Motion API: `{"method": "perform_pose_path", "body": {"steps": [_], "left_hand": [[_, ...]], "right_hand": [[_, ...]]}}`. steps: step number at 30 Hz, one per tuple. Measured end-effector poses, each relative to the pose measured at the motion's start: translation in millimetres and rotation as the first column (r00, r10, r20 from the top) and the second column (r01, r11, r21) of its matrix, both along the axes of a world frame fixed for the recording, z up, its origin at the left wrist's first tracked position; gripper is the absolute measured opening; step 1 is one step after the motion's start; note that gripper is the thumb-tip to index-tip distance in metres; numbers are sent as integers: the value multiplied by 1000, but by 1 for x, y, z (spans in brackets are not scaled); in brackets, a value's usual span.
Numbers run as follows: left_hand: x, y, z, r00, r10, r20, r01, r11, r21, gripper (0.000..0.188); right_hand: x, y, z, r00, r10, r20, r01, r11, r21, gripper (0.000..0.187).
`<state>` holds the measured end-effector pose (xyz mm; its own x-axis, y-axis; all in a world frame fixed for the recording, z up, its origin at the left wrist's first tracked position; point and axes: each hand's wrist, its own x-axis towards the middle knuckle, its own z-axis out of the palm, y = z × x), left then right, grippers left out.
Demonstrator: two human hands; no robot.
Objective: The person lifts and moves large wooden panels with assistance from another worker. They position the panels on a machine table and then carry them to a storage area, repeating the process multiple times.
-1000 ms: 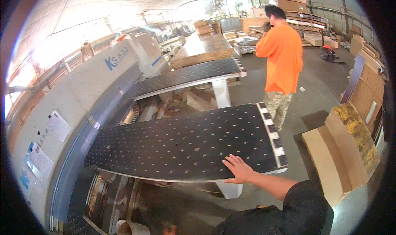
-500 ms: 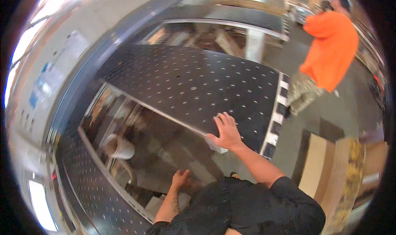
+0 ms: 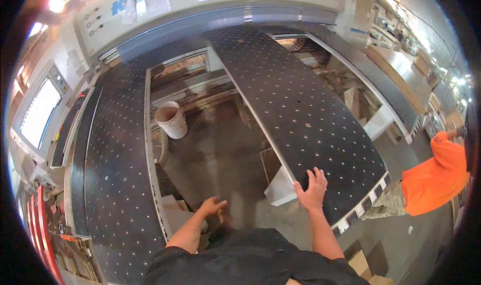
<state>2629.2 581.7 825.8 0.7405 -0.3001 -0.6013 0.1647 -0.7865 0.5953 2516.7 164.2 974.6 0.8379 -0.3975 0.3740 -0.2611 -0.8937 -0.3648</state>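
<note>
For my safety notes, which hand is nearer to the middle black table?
Right. The right hand rests on the middle black table; the left hand hangs apart, to its left.

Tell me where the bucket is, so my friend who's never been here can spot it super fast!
Find the left black table and the middle black table, under the person's right hand. Look into the gap between them, toward the far end, near the left one. The bucket is whitish with a round, open top, unlike the flat, dark tables beside it.
</note>
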Motion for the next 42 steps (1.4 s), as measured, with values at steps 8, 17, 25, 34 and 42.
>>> {"method": "perform_pose_path", "body": {"steps": [8,17,25,34,42], "left_hand": [[174,68,88,758,417,502,-273,901,-337,72],[296,200,171,345,324,881,-409,897,-169,68],[330,234,149,419,200,886,-555,828,76,87],[333,226,157,544,170,822,-524,833,175,94],[338,221,160,515,204,832,-616,764,194,96]], "right_hand": [[6,9,6,1000,1,8,-1,1000,-16,64],[15,8,-7,992,-127,13,127,992,9,62],[120,69,4,921,-332,204,255,910,327,51],[380,202,-70,857,511,-58,-273,547,791,61],[486,229,-282,208,795,-569,-109,597,795,80]]}}
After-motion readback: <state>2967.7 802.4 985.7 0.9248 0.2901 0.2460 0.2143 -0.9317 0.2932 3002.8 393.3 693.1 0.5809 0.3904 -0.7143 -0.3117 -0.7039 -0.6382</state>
